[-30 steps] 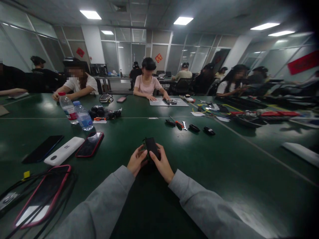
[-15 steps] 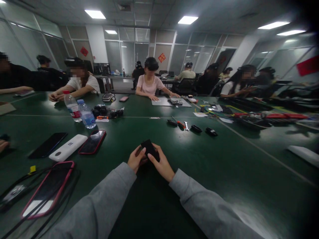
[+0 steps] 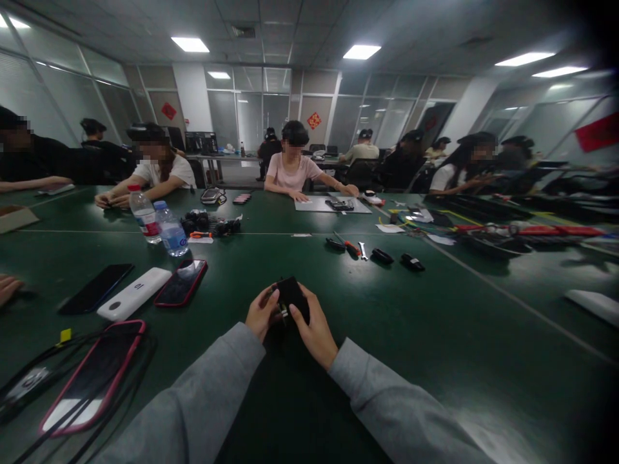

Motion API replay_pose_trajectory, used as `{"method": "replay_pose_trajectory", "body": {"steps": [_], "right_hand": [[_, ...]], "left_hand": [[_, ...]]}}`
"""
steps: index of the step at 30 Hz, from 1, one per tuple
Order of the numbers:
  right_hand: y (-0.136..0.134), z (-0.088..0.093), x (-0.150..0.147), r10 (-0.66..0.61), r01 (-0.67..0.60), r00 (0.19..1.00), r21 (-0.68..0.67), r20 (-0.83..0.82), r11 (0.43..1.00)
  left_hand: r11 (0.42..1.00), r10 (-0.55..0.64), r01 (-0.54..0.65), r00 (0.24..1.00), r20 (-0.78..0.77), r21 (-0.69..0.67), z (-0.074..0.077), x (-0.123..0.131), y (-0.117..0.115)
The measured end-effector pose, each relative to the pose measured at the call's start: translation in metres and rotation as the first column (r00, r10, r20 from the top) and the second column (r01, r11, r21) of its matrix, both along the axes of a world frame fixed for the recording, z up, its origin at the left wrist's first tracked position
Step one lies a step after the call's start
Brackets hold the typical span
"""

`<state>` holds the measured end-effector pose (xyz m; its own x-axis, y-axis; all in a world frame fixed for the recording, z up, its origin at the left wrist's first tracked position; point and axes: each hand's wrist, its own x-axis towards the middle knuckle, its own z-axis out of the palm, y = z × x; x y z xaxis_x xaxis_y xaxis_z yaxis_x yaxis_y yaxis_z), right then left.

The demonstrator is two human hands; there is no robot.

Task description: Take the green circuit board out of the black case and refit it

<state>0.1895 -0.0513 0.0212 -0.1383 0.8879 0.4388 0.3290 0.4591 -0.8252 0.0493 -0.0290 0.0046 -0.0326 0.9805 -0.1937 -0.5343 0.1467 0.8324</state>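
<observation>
A small black box-like object (image 3: 293, 298) is held between my two hands above the green table (image 3: 387, 341). My left hand (image 3: 261, 314) grips its left side, where small light-coloured parts show at the edge. My right hand (image 3: 313, 322) is wrapped round its right side, thumb on the near face. Beyond my hands lie a screwdriver (image 3: 352, 247), a small wrench (image 3: 363, 251) and several black pieces, one of them a black part (image 3: 382, 256).
Phones, including a pink-edged one (image 3: 94, 380), a white power bank (image 3: 134, 294) and cables lie at left. Two bottles (image 3: 171, 231) stand behind them. A person (image 3: 294, 169) sits opposite at a white board (image 3: 314, 203); another person's hand (image 3: 8, 288) is at the left edge.
The black object has turned slightly in my hands, showing light parts at its left side. The camera has tilted up a little. The person opposite has moved one hand over the board's right side.
</observation>
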Motion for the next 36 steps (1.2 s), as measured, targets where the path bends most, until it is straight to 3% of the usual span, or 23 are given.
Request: {"method": "replay_pose_trajectory", "body": {"steps": [8, 12, 16, 20, 22, 30, 36], "right_hand": [[0.011, 0.003, 0.009, -0.049, 0.047, 0.993, -0.021, -0.106, 0.999], [0.019, 0.005, 0.018, -0.088, 0.024, 0.947, -0.204, -0.310, 0.979], [0.029, 0.006, 0.027, -0.099, -0.244, 0.797, -0.468, -0.596, 0.850], [0.035, 0.005, 0.034, -0.154, -0.424, 0.690, -0.568, -0.707, 0.706], [0.036, 0.005, 0.035, -0.139, -0.478, 0.671, -0.568, -0.728, 0.670], [0.027, 0.011, 0.032, 0.007, -0.500, 0.684, -0.462, -0.730, 0.733], [0.030, -0.002, 0.031, -0.094, -0.296, 0.795, -0.519, -0.599, 0.802]], "left_hand": [[1.000, -0.015, 0.015, 0.999, 0.032, -0.005, 0.004, -0.003, 0.001], [0.997, -0.071, 0.071, 0.994, 0.081, -0.006, 0.005, -0.007, 0.002], [0.991, -0.132, 0.134, 0.983, 0.125, -0.008, 0.007, -0.010, 0.002], [0.984, -0.173, 0.176, 0.975, 0.138, -0.007, 0.006, -0.011, 0.003], [0.984, -0.175, 0.179, 0.973, 0.152, -0.016, 0.006, -0.011, 0.004], [0.972, -0.197, 0.218, 0.959, 0.204, -0.086, 0.000, -0.014, 0.012], [0.977, -0.146, 0.181, 0.953, 0.265, -0.111, 0.010, -0.013, 0.007]]}}
